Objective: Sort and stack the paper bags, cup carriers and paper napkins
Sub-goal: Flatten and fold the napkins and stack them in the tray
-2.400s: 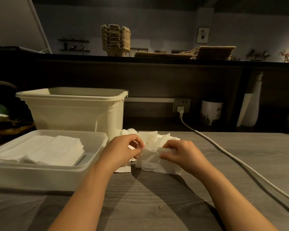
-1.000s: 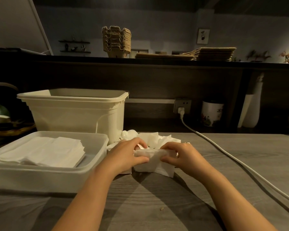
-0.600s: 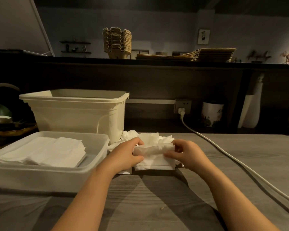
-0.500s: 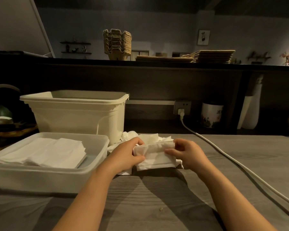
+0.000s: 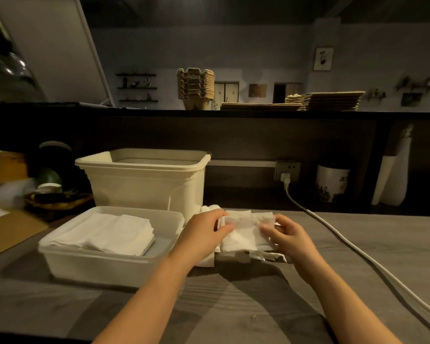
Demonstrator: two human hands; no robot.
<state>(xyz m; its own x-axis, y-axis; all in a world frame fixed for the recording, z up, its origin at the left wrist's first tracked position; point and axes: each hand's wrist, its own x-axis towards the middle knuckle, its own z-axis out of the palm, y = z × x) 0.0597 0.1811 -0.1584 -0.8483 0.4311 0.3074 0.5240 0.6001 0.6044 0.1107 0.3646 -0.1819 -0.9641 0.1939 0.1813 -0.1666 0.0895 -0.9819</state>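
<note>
Left hand (image 5: 204,234) and right hand (image 5: 291,238) each pinch a side of one napkin (image 5: 246,232) just above the loose pile (image 5: 267,255) on the table (image 5: 233,306). Square corners first, then lay flush on the stack (image 5: 109,233) in the tray (image 5: 104,265) alongside. Far shelf (image 5: 258,114): cup carriers (image 5: 196,86), paper bags (image 5: 328,100) stacked.

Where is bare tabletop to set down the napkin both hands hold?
Free: table between the forearms, near the front edge; the strip between right hand and cable; tray floor right of the napkin stack. Crowded: loose napkins under the held napkin, against bin and tray.
</note>
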